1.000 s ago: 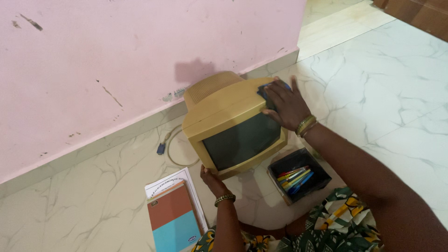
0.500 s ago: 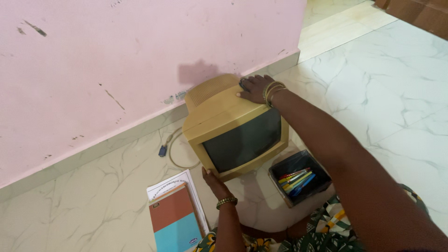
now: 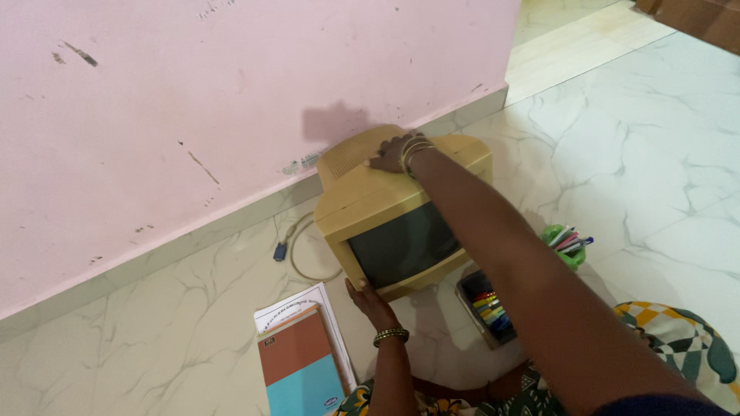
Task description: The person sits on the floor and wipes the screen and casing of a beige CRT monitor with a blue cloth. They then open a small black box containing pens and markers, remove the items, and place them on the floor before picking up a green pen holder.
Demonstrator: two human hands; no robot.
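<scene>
Both hands [image 3: 391, 155] apparently on monitor [image 3: 378, 206]

The monitor [image 3: 397, 216] stands on the floor [image 3: 655, 154], its back close to the wall [image 3: 193, 92]. The right hand [image 3: 391, 154] lies on top of it, toward the rear; the left hand [image 3: 368, 296] touches its lower front edge. A cable [image 3: 297, 250] lies on the floor to its left. The notebook [image 3: 301, 366] lies on a sheet of paper [image 3: 289, 308] before it, to the left. A box of pens [image 3: 487, 308] sits before it to the right, and a cup of pens [image 3: 566, 243] farther right.
</scene>
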